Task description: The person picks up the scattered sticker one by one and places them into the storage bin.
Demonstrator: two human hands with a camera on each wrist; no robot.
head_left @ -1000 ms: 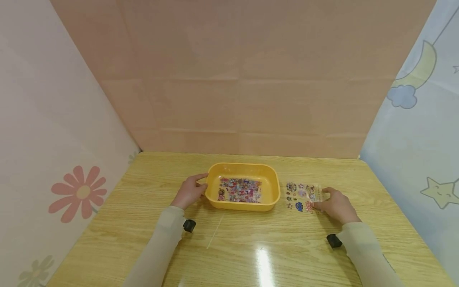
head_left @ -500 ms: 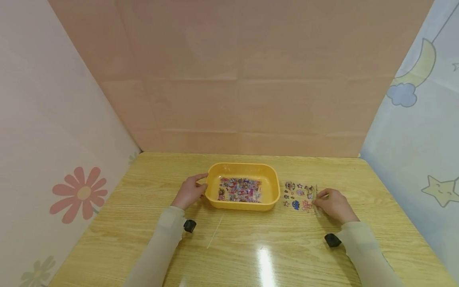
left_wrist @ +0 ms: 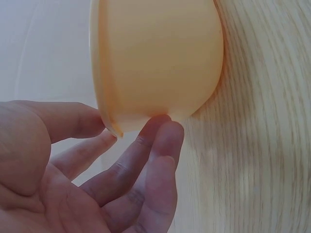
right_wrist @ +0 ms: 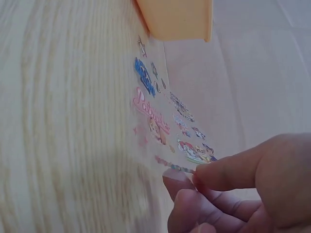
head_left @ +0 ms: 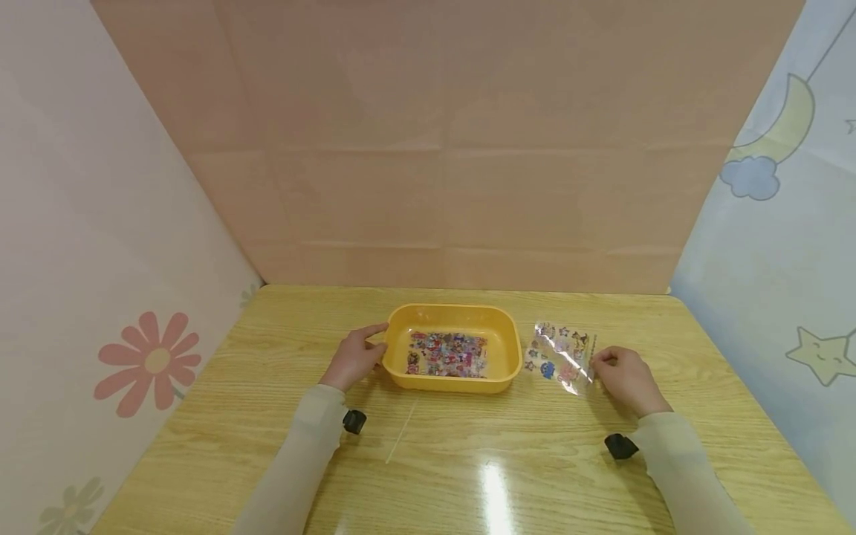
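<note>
My left hand [head_left: 354, 358] holds the left end of a yellow plastic basin [head_left: 454, 386], thumb at its rim and fingers against the outer wall [left_wrist: 160, 63]. Inside the basin lie colourful printed sticker sheets [head_left: 444, 354]. To its right, my right hand [head_left: 627, 377] pinches the right edge of a clear sticker sheet [head_left: 560, 355] between thumb and fingertips. Printed stars, characters and blue and pink lettering show on this sheet [right_wrist: 154, 114]. It is tilted and catches a bright streak of light.
The wood-grain table [head_left: 441, 438] carries the basin near its middle. A pinkish-brown backdrop [head_left: 441, 186] rises behind the table, with patterned walls on both sides. Dark wrist cameras sit on the left cuff [head_left: 354, 421] and right cuff [head_left: 622, 446].
The right hand shifts its fingers to the clear sheet's right edge and pinches it there. The sheet lifts, tilts and now shines. The left hand and basin stay put.
</note>
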